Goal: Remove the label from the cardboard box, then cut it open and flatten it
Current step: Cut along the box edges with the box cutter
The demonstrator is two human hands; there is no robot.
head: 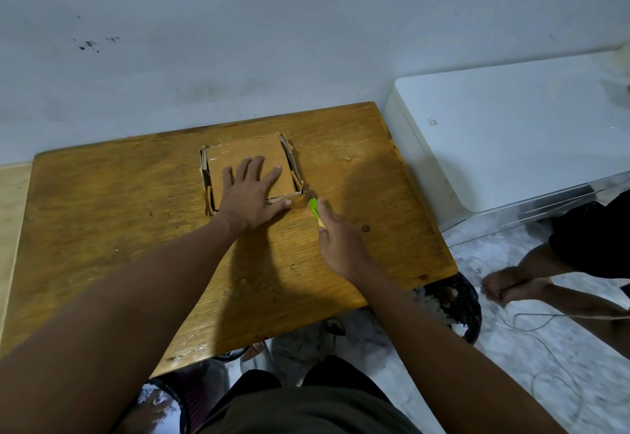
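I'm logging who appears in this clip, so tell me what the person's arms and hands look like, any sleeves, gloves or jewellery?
Both forearms are bare up to the frame edge, with no sleeves showing. The left hand and right hand wear no gloves, and no rings, watch or bracelets are visible.

Your view's dim, soft indoor light from above/behind you. Arms throw broad dark shadows across the glossy orange-brown wooden bench [102,212]. Slight motion blur overall; wide-angle bends edges; pale grey wall [238,41] looks murky.
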